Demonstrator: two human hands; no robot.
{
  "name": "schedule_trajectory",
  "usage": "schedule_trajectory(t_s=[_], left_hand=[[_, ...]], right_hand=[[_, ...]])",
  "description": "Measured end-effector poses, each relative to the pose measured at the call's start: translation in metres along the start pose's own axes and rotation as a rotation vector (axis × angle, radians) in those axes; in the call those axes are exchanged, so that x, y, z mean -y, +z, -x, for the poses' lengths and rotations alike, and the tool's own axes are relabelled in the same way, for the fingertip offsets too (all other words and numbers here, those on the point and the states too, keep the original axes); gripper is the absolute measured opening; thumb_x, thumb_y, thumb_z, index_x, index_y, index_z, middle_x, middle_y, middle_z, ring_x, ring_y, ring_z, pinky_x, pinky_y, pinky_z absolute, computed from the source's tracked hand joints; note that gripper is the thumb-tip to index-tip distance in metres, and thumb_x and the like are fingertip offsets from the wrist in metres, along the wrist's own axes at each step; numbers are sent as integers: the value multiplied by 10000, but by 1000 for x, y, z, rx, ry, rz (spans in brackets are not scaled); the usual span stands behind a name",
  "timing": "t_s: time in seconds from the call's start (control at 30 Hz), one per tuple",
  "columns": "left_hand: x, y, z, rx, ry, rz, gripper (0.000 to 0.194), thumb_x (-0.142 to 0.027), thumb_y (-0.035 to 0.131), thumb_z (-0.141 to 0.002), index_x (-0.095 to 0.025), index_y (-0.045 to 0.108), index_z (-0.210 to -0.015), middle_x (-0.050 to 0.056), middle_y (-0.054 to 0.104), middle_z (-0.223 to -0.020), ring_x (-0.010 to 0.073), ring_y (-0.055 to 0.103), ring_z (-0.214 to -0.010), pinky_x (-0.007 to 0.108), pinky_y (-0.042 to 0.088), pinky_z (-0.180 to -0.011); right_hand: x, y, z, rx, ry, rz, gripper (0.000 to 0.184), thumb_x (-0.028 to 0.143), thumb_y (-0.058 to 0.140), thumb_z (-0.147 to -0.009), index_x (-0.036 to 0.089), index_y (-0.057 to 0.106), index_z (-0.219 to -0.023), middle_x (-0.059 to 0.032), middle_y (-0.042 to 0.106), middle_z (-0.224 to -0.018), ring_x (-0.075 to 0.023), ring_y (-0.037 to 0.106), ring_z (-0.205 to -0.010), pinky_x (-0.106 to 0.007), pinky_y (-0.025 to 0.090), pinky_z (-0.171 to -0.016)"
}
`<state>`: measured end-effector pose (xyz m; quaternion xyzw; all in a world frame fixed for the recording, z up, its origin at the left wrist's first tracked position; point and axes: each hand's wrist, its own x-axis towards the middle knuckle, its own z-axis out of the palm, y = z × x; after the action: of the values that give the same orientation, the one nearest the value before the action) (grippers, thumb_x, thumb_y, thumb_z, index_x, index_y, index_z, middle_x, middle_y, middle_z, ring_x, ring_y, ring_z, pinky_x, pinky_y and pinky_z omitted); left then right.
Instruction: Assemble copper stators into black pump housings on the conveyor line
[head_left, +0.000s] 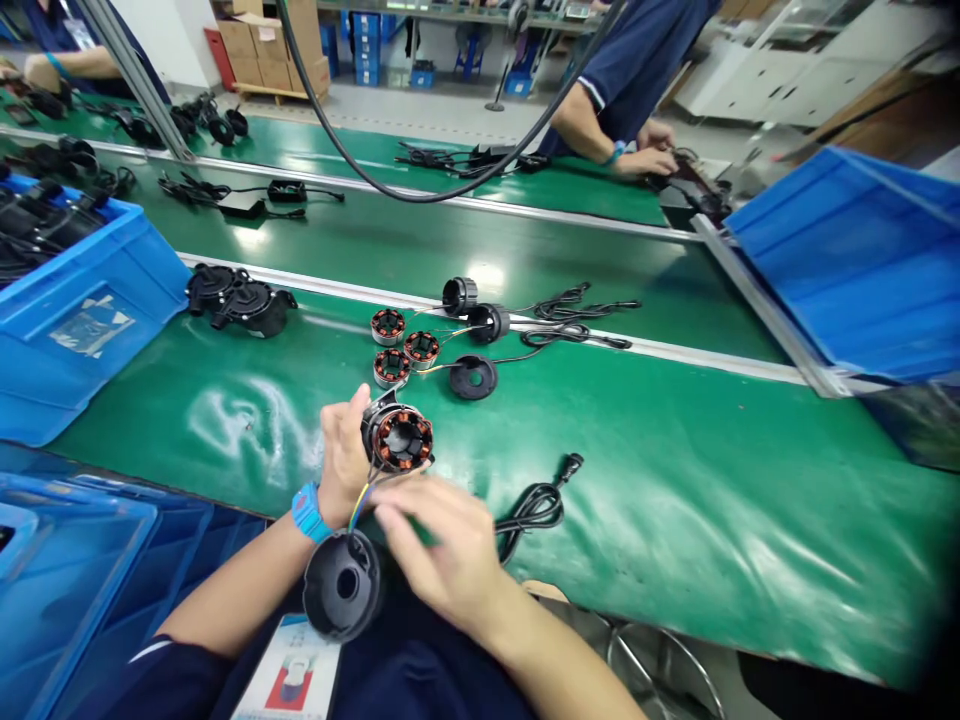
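Observation:
My left hand is closed around a black motor housing, its open end facing up. A stator with copper windings sits in that housing. Yellow-green and blue wires run down from it to a round black end cap, which hangs tilted in front of my body. At those wires, just below the housing, my right hand has its thumb and fingers closed, slightly blurred. Ahead lie three more stators, one of them a copper-wound ring, wired to black caps such as this flat one.
A coiled black cable lies right of my hands on the green bench. Black pump housings stand beside a filled blue bin at left. Another blue bin is tilted at right. A co-worker's hands work across the bench.

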<state>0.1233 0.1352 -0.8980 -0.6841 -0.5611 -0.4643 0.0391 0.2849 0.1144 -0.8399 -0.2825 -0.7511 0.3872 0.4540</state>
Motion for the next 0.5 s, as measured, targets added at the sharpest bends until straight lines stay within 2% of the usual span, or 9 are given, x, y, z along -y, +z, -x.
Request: schedule_trajectory(t_s=[0.03,0.07,0.13,0.17,0.27,0.37,0.43,0.5], left_hand=[[1,-1,0,0,1,6,1170,-637,818,-739,-185,189,-1617,126,536,-1141,269,540,-1007,421,537,-876],[2,-2,-1,2,-5,13,1161,-659,795,-754,-184,183,-1618,126,536,-1136,268,544,-1004,418,539,-869],[4,-5,-3,25,-22,30,1155,-703,756,-769,-188,169,-1621,133,534,-1141,274,553,-1019,425,541,-874],[5,-6,-4,37,-20,37,1154,-722,736,-776,-190,161,-1623,136,536,-1144,277,555,-1023,430,540,-878],[8,-11,-9,81,41,61,1128,-758,661,-816,-180,135,-1629,148,545,-1147,277,553,-1008,431,539,-870],[10,-13,-12,127,77,74,1136,-772,628,-830,-159,107,-1633,166,540,-1169,282,545,-1011,435,538,-870],[11,-13,-14,144,57,82,1156,-775,641,-817,-157,103,-1633,166,532,-1173,284,546,-1018,444,537,-884],[11,-12,-14,146,6,96,1202,-784,684,-774,-168,108,-1631,149,527,-1158,287,550,-1026,455,537,-899]], right_hand=[[-8,-1,-2,-128,-36,146,235,220,706,-925,199,688,-1158,-75,727,-1085,-193,680,-1039,-322,546,-963],[-16,-2,-5,-219,-41,270,387,301,781,-878,183,655,-1225,-116,698,-1178,-236,653,-1128,-373,538,-1004],[-31,-6,-12,-239,-23,414,726,482,858,-788,142,567,-1360,-191,619,-1330,-311,579,-1265,-468,507,-1063],[-36,-9,-17,-192,-25,430,796,539,854,-776,135,543,-1387,-204,607,-1356,-324,572,-1279,-490,496,-1072],[-42,-22,-33,-10,-47,351,666,538,803,-838,187,576,-1356,-139,687,-1267,-278,642,-1176,-460,494,-1049],[-40,-35,-47,174,-49,273,632,519,793,-855,220,579,-1369,-106,687,-1288,-259,635,-1179,-445,475,-1050],[-39,-37,-50,187,-50,325,647,557,795,-841,204,599,-1347,-113,688,-1257,-267,620,-1159,-457,468,-1040],[-40,-33,-49,92,-32,448,683,647,771,-817,171,639,-1290,-135,687,-1181,-288,607,-1113,-479,471,-1010]])
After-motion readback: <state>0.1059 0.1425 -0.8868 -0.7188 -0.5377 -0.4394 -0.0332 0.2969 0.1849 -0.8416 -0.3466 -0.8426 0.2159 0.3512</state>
